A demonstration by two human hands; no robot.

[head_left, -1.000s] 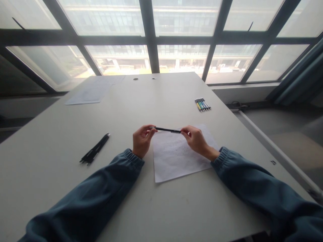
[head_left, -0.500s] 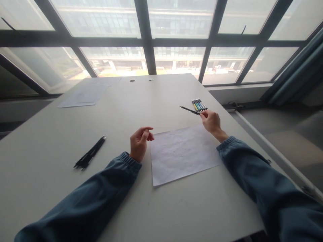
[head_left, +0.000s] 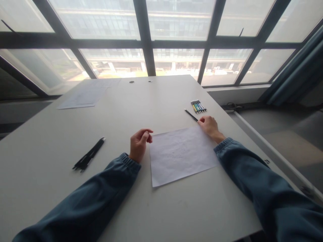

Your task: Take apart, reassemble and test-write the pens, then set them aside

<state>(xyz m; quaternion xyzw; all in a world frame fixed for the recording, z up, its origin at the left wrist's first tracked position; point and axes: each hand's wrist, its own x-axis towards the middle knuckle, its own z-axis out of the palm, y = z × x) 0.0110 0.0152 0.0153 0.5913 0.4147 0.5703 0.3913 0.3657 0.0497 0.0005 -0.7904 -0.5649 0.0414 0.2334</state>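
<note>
My right hand (head_left: pixel 209 126) pinches the near end of a black pen (head_left: pixel 191 115), which points away to the left beyond the far right corner of a white sheet of paper (head_left: pixel 181 158). Just past it lies a row of several coloured pens (head_left: pixel 199 106), side by side. Whether the held pen touches the table cannot be made out. At the paper's left edge, my left hand (head_left: pixel 139 143) rests with its fingers curled in and nothing visible in them. Faint marks show on the wrinkled sheet.
A bundle of several black pens (head_left: pixel 88 155) lies on the white table (head_left: pixel 126 111) to the left. More paper sheets (head_left: pixel 82 95) lie at the far left. Large windows stand behind the table, and a blue curtain (head_left: pixel 290 74) hangs at the right.
My right hand has moved slightly nearer to me and left with the black pen, whose tip now points farther away from me. The left hand has stayed in place.
</note>
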